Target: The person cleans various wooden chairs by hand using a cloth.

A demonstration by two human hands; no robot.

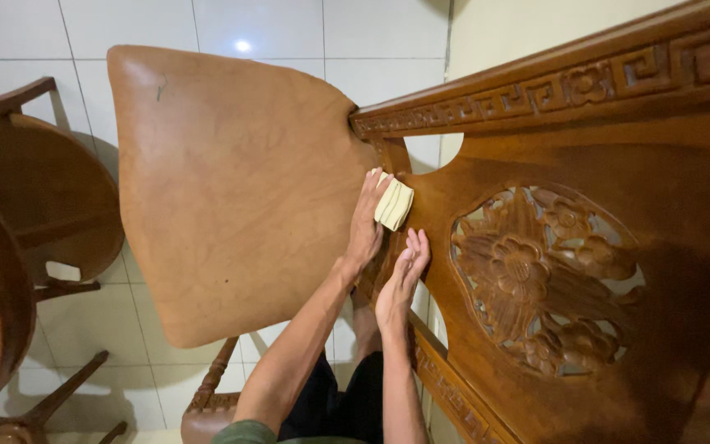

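Observation:
A carved wooden chair fills the view, with its smooth brown seat point(232, 189) on the left and its backrest point(667, 214) on the right. The backrest has a pierced floral panel point(544, 279). My left hand point(365, 226) holds a folded cream pad point(396, 205) against the backrest where it meets the seat. My right hand point(400, 284) lies just below, fingers straight and together, flat on the wood beside the backrest's frame. It holds nothing.
A rail with a key-pattern carving point(552, 90) runs along the chair's backrest. Other wooden chairs point(34, 189) stand at the left on the white tiled floor point(289, 25). A turned chair leg point(211, 386) shows near my knees.

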